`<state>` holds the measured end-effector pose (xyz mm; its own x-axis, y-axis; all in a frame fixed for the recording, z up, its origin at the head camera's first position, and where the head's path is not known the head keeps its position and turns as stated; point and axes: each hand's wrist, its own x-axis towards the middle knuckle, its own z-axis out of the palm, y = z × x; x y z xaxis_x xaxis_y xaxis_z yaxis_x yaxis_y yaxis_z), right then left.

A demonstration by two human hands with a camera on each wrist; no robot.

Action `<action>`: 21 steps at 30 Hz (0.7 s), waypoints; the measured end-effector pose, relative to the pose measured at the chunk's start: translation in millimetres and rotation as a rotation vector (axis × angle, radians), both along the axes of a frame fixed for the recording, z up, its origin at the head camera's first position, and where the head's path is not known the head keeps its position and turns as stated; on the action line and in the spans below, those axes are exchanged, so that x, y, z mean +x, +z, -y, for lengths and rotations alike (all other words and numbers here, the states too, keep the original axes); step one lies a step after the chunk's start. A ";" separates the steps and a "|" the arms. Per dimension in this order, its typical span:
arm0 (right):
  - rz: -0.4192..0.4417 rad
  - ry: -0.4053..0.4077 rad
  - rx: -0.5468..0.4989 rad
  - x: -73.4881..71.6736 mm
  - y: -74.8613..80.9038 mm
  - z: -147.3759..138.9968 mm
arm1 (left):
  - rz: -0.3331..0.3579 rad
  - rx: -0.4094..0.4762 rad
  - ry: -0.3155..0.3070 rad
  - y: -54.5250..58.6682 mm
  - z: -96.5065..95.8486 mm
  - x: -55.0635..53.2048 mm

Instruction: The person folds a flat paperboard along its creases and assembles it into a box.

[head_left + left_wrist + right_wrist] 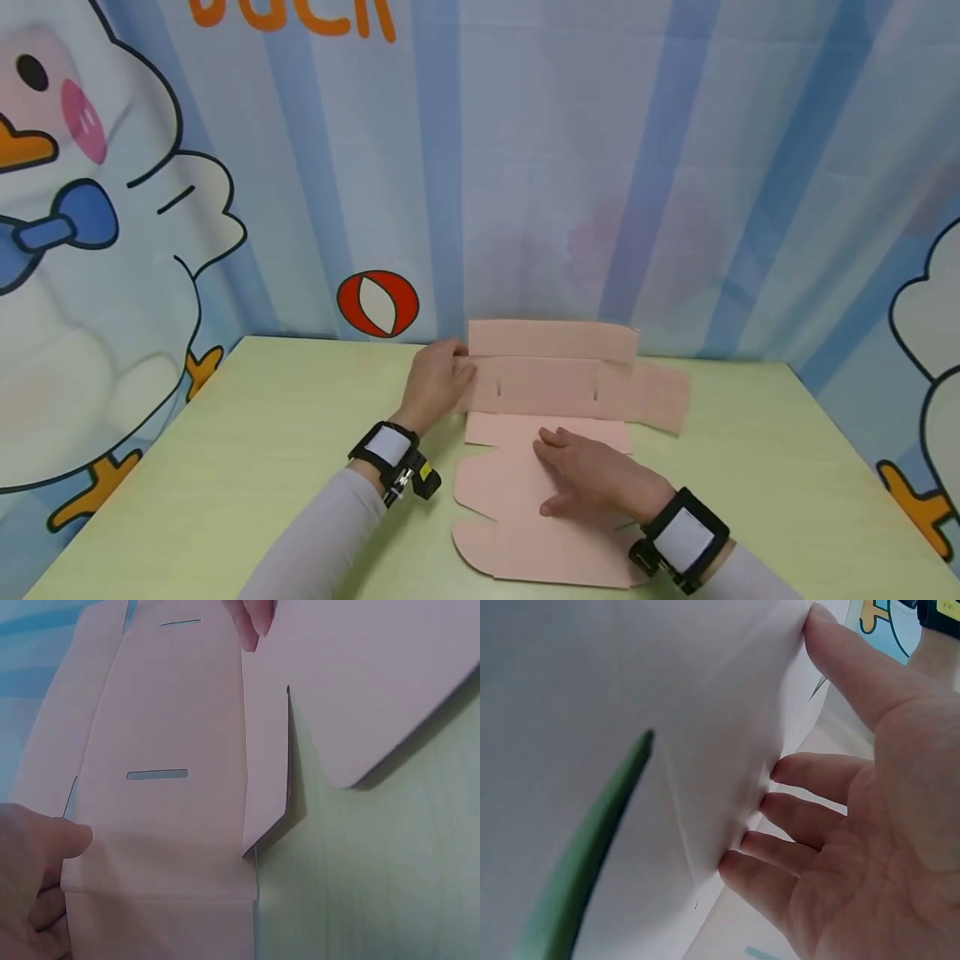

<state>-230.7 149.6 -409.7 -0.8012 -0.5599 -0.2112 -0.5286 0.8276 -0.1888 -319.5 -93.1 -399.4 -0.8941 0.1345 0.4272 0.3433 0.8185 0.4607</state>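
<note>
A pink unfolded cardboard box lies on the table, its far flap raised against the backdrop. My left hand grips the left edge of the slotted panel. In the left wrist view, the thumb of that hand lies on the panel's face while its other fingers are partly hidden at the edge. Lower down, my right hand rests on the middle panels with fingers extended. The right wrist view shows the fingertips of this hand touching the cardboard, thumb spread apart.
The pale green table ends at a blue striped curtain printed with cartoon figures. A cardboard side flap extends right. Each wrist wears a strapped black camera, one on the left and one on the right.
</note>
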 end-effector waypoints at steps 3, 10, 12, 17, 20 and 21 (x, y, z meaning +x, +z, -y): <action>0.013 -0.018 -0.002 -2.8 -0.7 -0.5 | -0.015 0.008 0.000 0.6 0.0 4.0; 0.035 -0.025 -0.031 -6.4 0.1 -1.7 | -0.079 0.017 0.000 -2.0 0.2 13.8; 0.031 -0.024 -0.037 -6.5 -0.4 -1.5 | -0.093 0.016 0.000 -3.8 0.1 15.1; 0.034 -0.032 -0.055 -5.9 -1.6 -1.7 | -0.156 -0.051 0.008 -9.1 -0.7 16.8; 0.032 -0.032 -0.072 -5.0 -1.8 -3.0 | -0.207 -0.085 0.016 -12.0 -1.8 17.8; 0.028 -0.029 -0.078 -4.7 -1.9 -3.4 | -0.219 -0.087 0.019 -12.8 -2.3 18.0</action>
